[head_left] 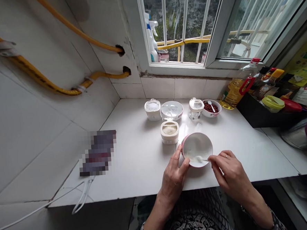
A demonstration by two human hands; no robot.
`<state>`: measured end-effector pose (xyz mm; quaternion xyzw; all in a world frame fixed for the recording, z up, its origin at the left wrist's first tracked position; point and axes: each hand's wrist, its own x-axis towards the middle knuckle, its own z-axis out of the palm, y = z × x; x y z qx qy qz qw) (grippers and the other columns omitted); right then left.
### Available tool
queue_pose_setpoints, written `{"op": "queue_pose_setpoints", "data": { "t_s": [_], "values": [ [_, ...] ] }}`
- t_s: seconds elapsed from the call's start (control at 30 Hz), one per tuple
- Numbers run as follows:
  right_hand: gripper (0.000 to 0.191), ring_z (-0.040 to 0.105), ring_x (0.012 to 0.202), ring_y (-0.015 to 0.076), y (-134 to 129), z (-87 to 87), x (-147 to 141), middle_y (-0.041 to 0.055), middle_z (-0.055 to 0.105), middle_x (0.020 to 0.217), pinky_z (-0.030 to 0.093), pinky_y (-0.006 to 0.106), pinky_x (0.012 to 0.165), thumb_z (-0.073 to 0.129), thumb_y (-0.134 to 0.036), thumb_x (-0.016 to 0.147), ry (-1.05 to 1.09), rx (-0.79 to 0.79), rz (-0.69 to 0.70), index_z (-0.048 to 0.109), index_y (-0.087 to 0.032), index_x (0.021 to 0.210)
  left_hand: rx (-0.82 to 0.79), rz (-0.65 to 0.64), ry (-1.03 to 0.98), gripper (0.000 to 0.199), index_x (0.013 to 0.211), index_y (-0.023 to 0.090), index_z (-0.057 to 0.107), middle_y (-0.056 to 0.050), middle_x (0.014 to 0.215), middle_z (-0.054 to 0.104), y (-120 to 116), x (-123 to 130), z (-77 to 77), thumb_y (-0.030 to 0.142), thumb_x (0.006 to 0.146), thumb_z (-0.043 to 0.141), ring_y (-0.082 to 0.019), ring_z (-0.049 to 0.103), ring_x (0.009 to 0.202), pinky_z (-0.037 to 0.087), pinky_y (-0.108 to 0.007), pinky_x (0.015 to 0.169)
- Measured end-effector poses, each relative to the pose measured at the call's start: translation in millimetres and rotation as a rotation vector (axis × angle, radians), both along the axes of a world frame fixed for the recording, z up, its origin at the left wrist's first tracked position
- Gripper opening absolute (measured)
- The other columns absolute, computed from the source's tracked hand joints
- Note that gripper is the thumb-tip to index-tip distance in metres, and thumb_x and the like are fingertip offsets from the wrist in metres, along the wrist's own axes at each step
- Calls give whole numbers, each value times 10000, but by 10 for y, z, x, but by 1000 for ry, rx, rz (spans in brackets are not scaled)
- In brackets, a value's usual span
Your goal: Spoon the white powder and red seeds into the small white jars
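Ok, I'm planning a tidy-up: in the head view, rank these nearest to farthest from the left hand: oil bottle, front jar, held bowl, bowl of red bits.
1. Held bowl: touching the left hand, on its right.
2. Front jar: straight ahead of the hand.
3. Bowl of red bits: ahead and right, near the wall.
4. Oil bottle: farther right, at the back.

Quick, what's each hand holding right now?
Left hand: holding the white bowl by its rim.
Right hand: closed on a small spoon dipping into the bowl.
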<state>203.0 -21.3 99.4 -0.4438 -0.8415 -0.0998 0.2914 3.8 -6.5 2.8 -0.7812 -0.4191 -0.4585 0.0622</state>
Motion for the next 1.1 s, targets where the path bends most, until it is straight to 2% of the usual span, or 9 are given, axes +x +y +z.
{"op": "queue_pose_setpoints", "data": {
  "t_s": [0.13, 0.27, 0.43, 0.6, 0.77, 0.93, 1.1],
  "values": [
    [159, 539, 615, 177, -57, -63, -12, 37, 634, 661, 439, 354, 753, 504, -35, 932, -26, 140, -95, 630, -114, 989, -13, 6, -12, 165, 1081, 158, 573, -246, 1420, 516, -3, 3, 2, 76, 938, 561, -327, 570, 1304, 608, -410, 943],
    [216, 535, 612, 172, -113, -106, -38, 34, 664, 686, 445, 349, 755, 476, 2, 917, -27, 77, 4, 621, -134, 1002, -13, 3, -9, 157, 1088, 169, 569, -233, 1418, 519, -1, 5, 6, 93, 954, 543, -317, 571, 1305, 609, -405, 942],
    [206, 553, 649, 188, -184, -86, -65, 47, 691, 722, 444, 380, 818, 520, 0, 907, -38, 165, -65, 620, -138, 1023, -3, 22, 1, 159, 1080, 168, 569, -234, 1410, 521, -2, 7, -2, 85, 944, 558, -318, 578, 1298, 615, -399, 931],
    [279, 552, 621, 169, -209, -144, -90, 31, 681, 714, 458, 371, 822, 462, 36, 894, -9, 88, 29, 616, -138, 1049, -8, -3, 14, 151, 1076, 160, 570, -244, 1417, 510, -4, 6, -1, 83, 947, 551, -325, 569, 1306, 606, -411, 947],
    [252, 590, 666, 188, -138, -216, -52, 38, 683, 726, 450, 400, 858, 483, 10, 912, -13, 188, -138, 612, -153, 1055, 9, 17, 5, 136, 1063, 160, 574, -240, 1395, 531, 1, 7, 3, 95, 943, 569, -323, 588, 1286, 614, -396, 928],
    [245, 585, 651, 165, -143, -236, -68, 31, 694, 754, 464, 383, 867, 461, 6, 922, 49, 71, -19, 597, -151, 1053, 5, 9, -1, 138, 1065, 167, 580, -227, 1423, 522, 2, 9, 2, 98, 947, 560, -314, 576, 1302, 606, -390, 945],
    [243, 610, 681, 175, -148, -211, -20, 30, 694, 733, 430, 400, 907, 461, -5, 932, -17, 162, -169, 619, -157, 1036, 6, 9, 3, 160, 1069, 162, 584, -229, 1438, 516, -2, 0, -8, 75, 937, 563, -317, 574, 1305, 605, -401, 950]
  ]
}}
